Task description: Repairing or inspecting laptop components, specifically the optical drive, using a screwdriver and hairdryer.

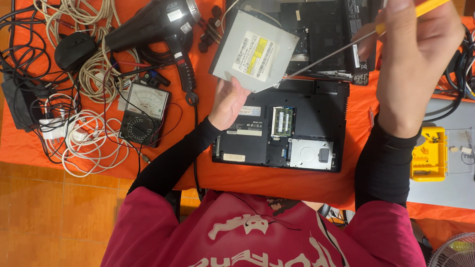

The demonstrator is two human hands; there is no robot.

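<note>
From the head camera we look straight down at an orange cloth-covered table (277,180). Our left hand (228,101) is closed on the lower edge of a flat silver optical drive (253,50), holding it tilted in the air above the table, just over the top left corner of an opened black laptop (282,126). The laptop lies upside down with its bottom covers off, so we see a green memory module (283,121) and a silver hard drive bay (311,153).

Our right hand (415,54) is raised near the camera, fingers wrapped around the yellow handle of a screwdriver (346,47). Its thin metal shaft slants down to the left, and the tip meets the right edge of the optical drive.

Behind the drive lies a second dismantled black laptop (321,34). To the left we see a black hair dryer (158,22), an analog multimeter (146,111), a black mouse (74,49) and tangled white cables (94,138). At the far right sits a yellow parts box (429,153).
</note>
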